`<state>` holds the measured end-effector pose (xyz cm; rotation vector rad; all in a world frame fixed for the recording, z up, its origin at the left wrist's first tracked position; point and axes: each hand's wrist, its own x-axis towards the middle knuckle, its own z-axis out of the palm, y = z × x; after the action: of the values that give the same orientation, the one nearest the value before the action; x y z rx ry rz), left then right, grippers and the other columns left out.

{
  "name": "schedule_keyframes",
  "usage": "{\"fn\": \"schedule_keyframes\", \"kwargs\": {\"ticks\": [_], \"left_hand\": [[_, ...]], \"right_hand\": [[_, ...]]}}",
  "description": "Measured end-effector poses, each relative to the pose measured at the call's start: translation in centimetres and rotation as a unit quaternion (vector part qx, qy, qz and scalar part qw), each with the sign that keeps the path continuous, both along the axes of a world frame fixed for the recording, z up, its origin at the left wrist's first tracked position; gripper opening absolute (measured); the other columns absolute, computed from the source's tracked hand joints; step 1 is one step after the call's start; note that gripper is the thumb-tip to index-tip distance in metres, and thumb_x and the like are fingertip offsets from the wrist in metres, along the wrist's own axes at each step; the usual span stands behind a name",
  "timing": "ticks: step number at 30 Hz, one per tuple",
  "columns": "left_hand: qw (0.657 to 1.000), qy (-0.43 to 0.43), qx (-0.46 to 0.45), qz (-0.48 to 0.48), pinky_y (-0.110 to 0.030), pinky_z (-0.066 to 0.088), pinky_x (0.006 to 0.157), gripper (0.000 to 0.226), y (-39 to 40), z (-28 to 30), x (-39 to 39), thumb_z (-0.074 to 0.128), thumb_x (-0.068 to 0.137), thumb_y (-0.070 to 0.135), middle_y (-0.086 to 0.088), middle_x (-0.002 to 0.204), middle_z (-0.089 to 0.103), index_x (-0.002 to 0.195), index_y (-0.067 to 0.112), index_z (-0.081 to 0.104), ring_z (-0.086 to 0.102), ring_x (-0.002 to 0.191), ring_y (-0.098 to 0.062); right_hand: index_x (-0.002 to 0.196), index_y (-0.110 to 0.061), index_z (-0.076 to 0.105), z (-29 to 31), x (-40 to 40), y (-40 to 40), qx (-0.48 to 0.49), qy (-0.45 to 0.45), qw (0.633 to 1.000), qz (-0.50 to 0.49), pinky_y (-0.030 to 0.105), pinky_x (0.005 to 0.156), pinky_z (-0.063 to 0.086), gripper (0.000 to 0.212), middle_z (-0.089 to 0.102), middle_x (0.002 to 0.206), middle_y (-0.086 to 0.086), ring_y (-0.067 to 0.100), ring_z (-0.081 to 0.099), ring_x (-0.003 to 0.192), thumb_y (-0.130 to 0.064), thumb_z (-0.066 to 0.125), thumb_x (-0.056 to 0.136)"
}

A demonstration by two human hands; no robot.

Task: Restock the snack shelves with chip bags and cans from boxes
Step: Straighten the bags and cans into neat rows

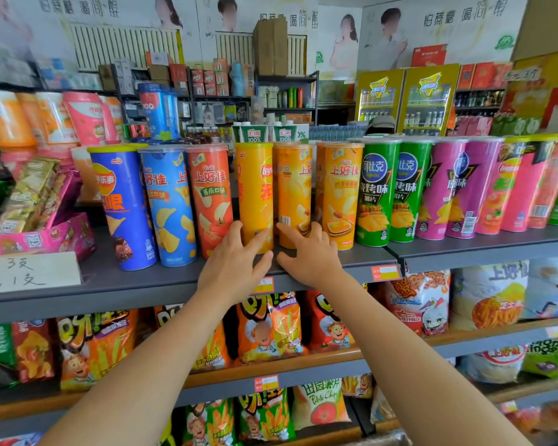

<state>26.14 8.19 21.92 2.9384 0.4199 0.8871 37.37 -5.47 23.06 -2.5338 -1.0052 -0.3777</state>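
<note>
Two hands at frame centre, left hand (236, 263) and right hand (306, 252), fingers spread and gripping nothing, touching yellow can (255, 194) and orange can (292, 191) on top shelf (142, 281); best nudged gently back, kept upright.

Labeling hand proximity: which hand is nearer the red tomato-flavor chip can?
Left. The left hand reaches up just right of the red tomato-flavor chip can; the right hand sits farther right, below the orange cans.

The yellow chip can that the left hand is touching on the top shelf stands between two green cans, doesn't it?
Not quite: the head view shows the yellow chip can at the left hand on the top shelf, standing between a red can and an orange can, not green ones.
</note>
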Motion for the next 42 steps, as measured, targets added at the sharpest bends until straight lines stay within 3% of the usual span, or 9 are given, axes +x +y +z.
{"fn": "schedule_keyframes", "kwargs": {"ticks": [6, 11, 13, 17, 21, 25, 33, 38, 42], "left_hand": [[0.999, -0.025, 0.03, 0.001, -0.038, 0.051, 0.085, 0.051, -0.2, 0.2, -0.3, 0.037, 0.101, 0.049, -0.01, 0.138, 0.039, 0.149, 0.03, 0.041, 0.051, 0.117, -0.026], [0.988, -0.146, 0.027, 0.041, -0.04, 0.047, 0.073, 0.032, 0.2, 0.1, -1.2, 0.05, 0.092, 0.038, -0.007, 0.102, 0.051, 0.11, 0.013, 0.062, 0.055, 0.091, -0.027], [0.976, -0.197, 0.01, 0.088, -0.044, 0.044, 0.077, 0.024, 1.7, -0.1, -2.6, 0.061, 0.087, 0.029, -0.008, 0.102, 0.053, 0.103, 0.012, 0.062, 0.054, 0.094, -0.03], [0.959, -0.235, -0.004, 0.159, -0.049, 0.044, 0.081, 0.032, 5.5, -0.4, -6.1, 0.059, 0.084, 0.027, -0.012, 0.111, 0.053, 0.112, 0.014, 0.066, 0.051, 0.103, -0.035], [0.976, -0.189, -0.04, 0.103, -0.047, 0.052, 0.081, 0.042, 6.9, -0.9, -7.2, 0.067, 0.086, 0.02, -0.011, 0.119, 0.047, 0.127, 0.014, 0.063, 0.051, 0.106, -0.033], [0.978, -0.179, -0.056, 0.089, -0.043, 0.053, 0.084, 0.045, 7.0, -1.0, -7.1, 0.064, 0.09, 0.023, -0.008, 0.128, 0.042, 0.135, 0.016, 0.057, 0.046, 0.115, -0.028], [0.981, -0.165, -0.084, 0.051, -0.041, 0.056, 0.081, 0.047, 7.4, -1.1, -7.3, 0.061, 0.09, 0.024, -0.004, 0.137, 0.04, 0.136, 0.019, 0.055, 0.048, 0.121, -0.024], [0.95, -0.275, 0.011, 0.145, -0.042, 0.043, 0.074, 0.03, 9.1, -1.5, -9.7, 0.06, 0.079, 0.023, -0.013, 0.103, 0.052, 0.107, 0.014, 0.069, 0.053, 0.09, -0.034], [0.945, -0.262, -0.012, 0.197, -0.04, 0.04, 0.071, 0.029, 11.0, -1.1, -11.0, 0.059, 0.078, 0.036, -0.012, 0.098, 0.046, 0.091, 0.011, 0.063, 0.047, 0.084, -0.033]], "right_hand": [[0.151, -0.049, 0.026, -0.4, 0.3, 0.4, 0.004, 0.0, 1.0, -0.002, 0.048, 0.109, 0.028, 0.06, 0.026, 0.153, 0.016, 0.037, 0.031, 0.137, -0.059, 0.044, 0.094], [0.131, -0.024, 0.058, -1.2, -1.9, 0.8, 0.125, -0.132, 0.983, 0.016, 0.048, 0.088, 0.044, 0.045, 0.05, 0.126, 0.017, 0.039, 0.049, 0.112, -0.038, 0.053, 0.088], [0.122, -0.014, 0.063, -1.7, -3.4, 1.7, 0.158, -0.169, 0.967, 0.103, 0.045, 0.079, 0.048, 0.043, 0.057, 0.112, 0.015, 0.037, 0.056, 0.099, -0.031, 0.049, 0.084], [0.132, -0.014, 0.057, -2.2, -6.6, 5.3, 0.113, -0.091, 0.965, 0.22, 0.041, 0.082, 0.049, 0.051, 0.055, 0.119, 0.011, 0.031, 0.054, 0.104, -0.039, 0.041, 0.091], [0.14, -0.019, 0.051, -2.4, -8.2, 8.3, 0.096, -0.082, 0.978, 0.169, 0.041, 0.081, 0.046, 0.063, 0.051, 0.117, 0.013, 0.034, 0.055, 0.102, -0.05, 0.031, 0.089], [0.149, -0.027, 0.04, -2.2, -8.6, 8.8, 0.067, -0.079, 0.989, 0.109, 0.043, 0.094, 0.043, 0.072, 0.046, 0.124, 0.013, 0.033, 0.051, 0.11, -0.055, 0.019, 0.085], [0.147, -0.024, 0.044, -2.5, -9.1, 8.9, 0.067, -0.088, 0.991, 0.082, 0.045, 0.095, 0.044, 0.071, 0.049, 0.125, 0.017, 0.035, 0.053, 0.111, -0.054, 0.021, 0.087], [0.14, -0.022, 0.052, -2.2, -9.3, 8.9, 0.07, -0.102, 0.988, 0.089, 0.044, 0.092, 0.041, 0.049, 0.051, 0.125, 0.013, 0.035, 0.051, 0.114, -0.039, 0.046, 0.094], [0.133, -0.021, 0.06, -2.1, -11.1, 11.1, 0.072, -0.105, 0.98, 0.152, 0.046, 0.088, 0.045, 0.052, 0.056, 0.126, 0.013, 0.035, 0.053, 0.114, -0.04, 0.037, 0.09]]}}
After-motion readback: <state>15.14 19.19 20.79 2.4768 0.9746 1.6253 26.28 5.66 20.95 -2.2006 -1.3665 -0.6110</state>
